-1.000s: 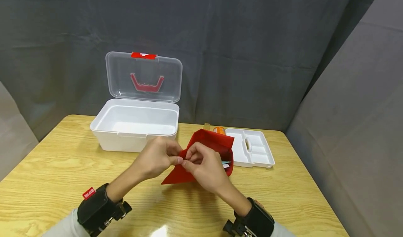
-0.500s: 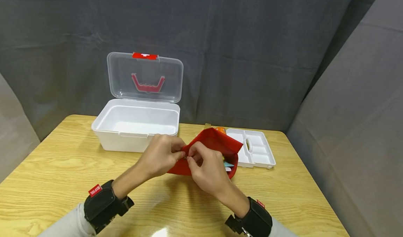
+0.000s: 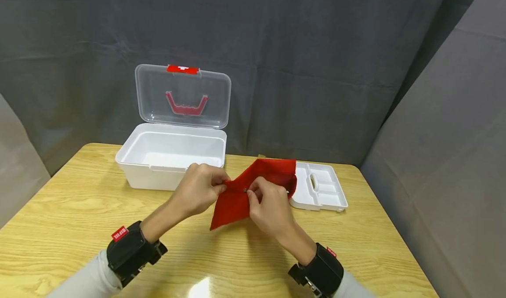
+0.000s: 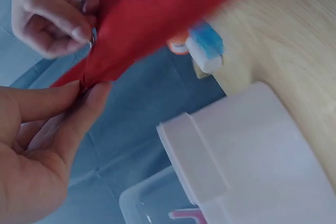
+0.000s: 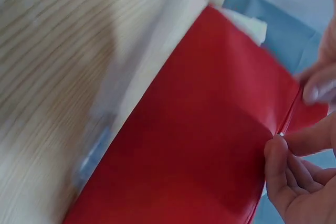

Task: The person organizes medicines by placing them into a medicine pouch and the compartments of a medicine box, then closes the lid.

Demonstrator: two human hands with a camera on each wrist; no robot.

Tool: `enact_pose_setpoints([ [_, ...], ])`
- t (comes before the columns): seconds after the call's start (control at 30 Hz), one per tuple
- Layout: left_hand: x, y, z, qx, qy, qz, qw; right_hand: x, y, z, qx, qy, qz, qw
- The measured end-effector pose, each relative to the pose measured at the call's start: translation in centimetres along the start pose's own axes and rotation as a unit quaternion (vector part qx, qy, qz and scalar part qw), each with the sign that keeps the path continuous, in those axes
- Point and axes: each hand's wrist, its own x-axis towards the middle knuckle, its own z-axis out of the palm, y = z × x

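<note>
**In the middle of the frame, one red pouch between two pinching hands**

At the left of centre I see the white box (image 3: pixel 154 178), its clear lid (image 3: pixel 203 89) raised. Just in front of its right corner, the left hand (image 3: pixel 199 189) pinches the left end of the seam of the red pouch (image 3: pixel 233 205) between thumb and fingers, gap fully closed. That forearm rises from the lower left.

Next comes the small metal zip pull (image 3: pixel 245 190). It lies on the seam between the hands, nearer to the right one, right at its fingertips.

The right hand (image 3: pixel 270 205) has thumb and forefinger brought together at this pull; its forearm slants up from the lower right. From these fingertips the seam runs roughly sideways, and the pouch spreads from lower left to upper right, held up above the table (image 3: pixel 166 249). At the far right is the white tray (image 3: pixel 331 192), behind the pouch.
</note>
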Motion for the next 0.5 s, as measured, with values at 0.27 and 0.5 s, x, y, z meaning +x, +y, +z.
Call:
enact_pose_setpoints([
  [0.27,-0.3,-2.0,-1.3,-0.004,0.011,-0.058,0.9983,-0.3,3.1,-1.5,-0.018,0.009,0.032,0.9993],
  [0.5,-0.8,-3.8,-2.4,0.006,0.015,-0.094,0.9954,-1.1,5.7,-2.8,-0.038,0.036,0.037,0.9979],
])
